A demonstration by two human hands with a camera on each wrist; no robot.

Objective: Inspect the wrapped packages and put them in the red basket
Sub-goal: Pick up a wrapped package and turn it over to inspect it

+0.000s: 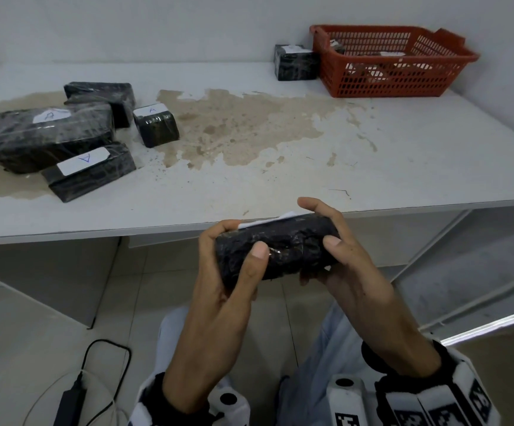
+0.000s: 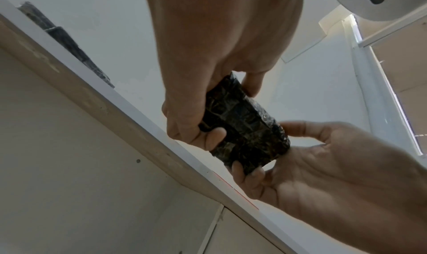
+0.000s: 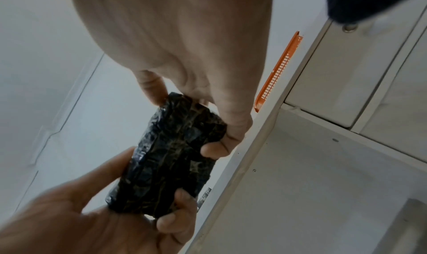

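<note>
White table (image 1: pixel 403 155) with a big brown stain (image 1: pixel 237 130) mid-surface. Red basket (image 1: pixel 387 84) at the far right corner, at least one wrapped item inside, details unclear. Four black wrapped packages clustered at the left edge: large one (image 1: pixel 43 136), one behind it (image 1: pixel 105 93), flat labelled one (image 1: pixel 89 172) in front, small cube (image 1: pixel 156 126) on the right of the cluster. Another black package (image 1: pixel 295 63) touching the basket's left side. Held package (image 1: pixel 277 247) is off the table, just in front of its near edge, white label on its far side. Left hand (image 1: pixel 228 272) grips its left end, right hand (image 1: pixel 338 250) grips the right end, thumbs on the near face.
</note>
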